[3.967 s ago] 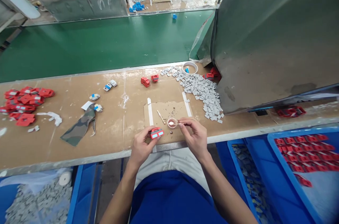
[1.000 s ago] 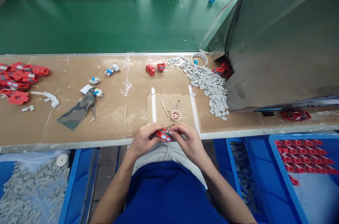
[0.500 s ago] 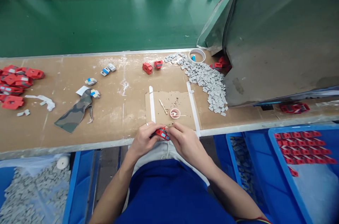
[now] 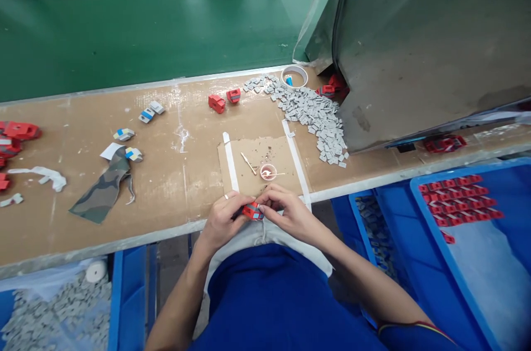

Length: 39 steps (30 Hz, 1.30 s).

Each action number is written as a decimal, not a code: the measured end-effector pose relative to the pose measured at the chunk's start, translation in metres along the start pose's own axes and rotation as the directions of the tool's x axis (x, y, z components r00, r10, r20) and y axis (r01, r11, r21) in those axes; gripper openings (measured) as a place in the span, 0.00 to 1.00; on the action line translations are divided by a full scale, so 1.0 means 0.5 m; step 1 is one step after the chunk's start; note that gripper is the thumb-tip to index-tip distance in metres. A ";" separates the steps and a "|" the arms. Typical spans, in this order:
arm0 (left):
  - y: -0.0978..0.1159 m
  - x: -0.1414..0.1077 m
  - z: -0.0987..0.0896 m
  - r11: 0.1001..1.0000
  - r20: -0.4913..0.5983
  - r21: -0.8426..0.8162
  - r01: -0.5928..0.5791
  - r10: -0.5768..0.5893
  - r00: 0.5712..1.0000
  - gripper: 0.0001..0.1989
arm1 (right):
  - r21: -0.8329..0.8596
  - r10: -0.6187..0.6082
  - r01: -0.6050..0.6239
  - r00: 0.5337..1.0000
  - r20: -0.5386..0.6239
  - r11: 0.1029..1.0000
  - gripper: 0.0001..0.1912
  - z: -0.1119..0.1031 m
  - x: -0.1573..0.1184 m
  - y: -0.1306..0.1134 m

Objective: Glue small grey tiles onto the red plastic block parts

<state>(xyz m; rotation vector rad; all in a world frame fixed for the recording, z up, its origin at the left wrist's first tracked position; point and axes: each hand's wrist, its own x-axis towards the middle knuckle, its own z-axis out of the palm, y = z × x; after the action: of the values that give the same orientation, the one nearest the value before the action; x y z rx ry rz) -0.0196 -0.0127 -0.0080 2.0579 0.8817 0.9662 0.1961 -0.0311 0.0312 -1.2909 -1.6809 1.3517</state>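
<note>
A small red part [image 4: 251,211] with grey and light-blue patches is at the table's front edge, above my lap. My left hand [image 4: 224,218] grips it from the left, thumb and fingers closed on it. The fingers of my right hand [image 4: 286,208] are closed at its right end, thumb and forefinger pressed on it; any small piece between them is hidden. Just beyond my hands, a cardboard sheet [image 4: 265,146] taped to the table holds a small round cup [image 4: 268,173] with a thin stick across it, and a white stick [image 4: 249,163].
Small grey tiles [image 4: 315,118] are heaped at right, near a tape roll [image 4: 294,77]. Red parts [image 4: 19,130] pile at far left; camouflage cloth [image 4: 102,185] lies left. A large metal panel [image 4: 423,52] stands right. A blue bin [image 4: 415,196] holds rows of red parts.
The view has shifted, so table items sit further left. My right fingers have changed their hold at the red part's right end, and the part is turned a little.
</note>
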 end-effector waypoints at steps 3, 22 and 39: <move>-0.003 0.004 0.000 0.997 -0.005 -0.020 -0.071 0.071 0.997 0.08 | 0.109 0.091 -0.091 0.996 0.012 0.990 0.10 0.003 -0.002 0.006; 0.003 -0.010 -0.001 0.966 0.016 0.067 -0.251 0.250 0.968 0.17 | 0.097 0.119 -0.120 0.993 0.019 0.988 0.11 0.007 -0.029 -0.008; 0.152 0.000 -0.002 0.946 -0.202 -0.288 0.147 -0.210 0.957 0.05 | 0.003 -0.255 0.265 0.931 -0.263 0.964 0.12 0.000 -0.064 -0.064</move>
<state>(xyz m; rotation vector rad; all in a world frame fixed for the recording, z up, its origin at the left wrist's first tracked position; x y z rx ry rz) 0.0010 -0.0529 0.0530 1.6284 0.9782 1.1697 0.1969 -0.0612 0.0653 -1.1224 -1.5703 1.0068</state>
